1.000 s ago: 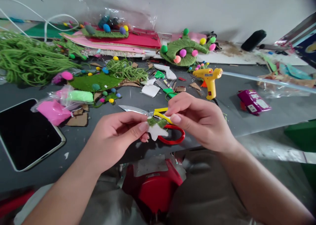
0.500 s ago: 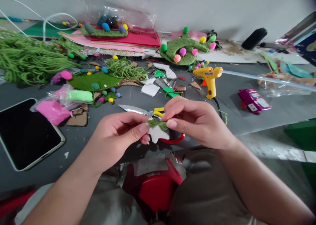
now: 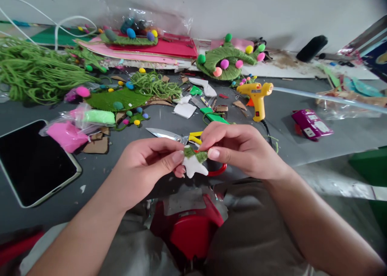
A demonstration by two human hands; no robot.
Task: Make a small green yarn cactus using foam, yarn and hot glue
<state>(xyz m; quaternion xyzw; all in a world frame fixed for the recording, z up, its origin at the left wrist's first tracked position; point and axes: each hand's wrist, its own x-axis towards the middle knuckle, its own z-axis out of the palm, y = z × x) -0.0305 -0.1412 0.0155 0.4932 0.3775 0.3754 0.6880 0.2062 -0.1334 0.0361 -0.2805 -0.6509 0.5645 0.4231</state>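
Observation:
A small white star (image 3: 193, 167), its upper part covered in green yarn (image 3: 200, 156), is held up between my two hands. My left hand (image 3: 148, 167) pinches the star's left side between thumb and fingers. On the other side my right hand (image 3: 242, 151) has thumb and index finger closed at the green yarn by the upper right point. Scissors (image 3: 169, 134) with a red and yellow handle lie on the table just behind, partly hidden by the star and my right hand.
A yellow glue gun (image 3: 256, 100) lies behind my right hand, near a purple packet (image 3: 312, 124). A tablet (image 3: 36, 163) is at left. Green yarn (image 3: 42, 70), yarn-wrapped shapes with pompoms (image 3: 226, 62), and white and cardboard scraps (image 3: 184, 109) cover the back.
The star has tilted slightly, and more of its green yarn shows. My right thumb has shifted a little to the right; both hands keep their pinch.

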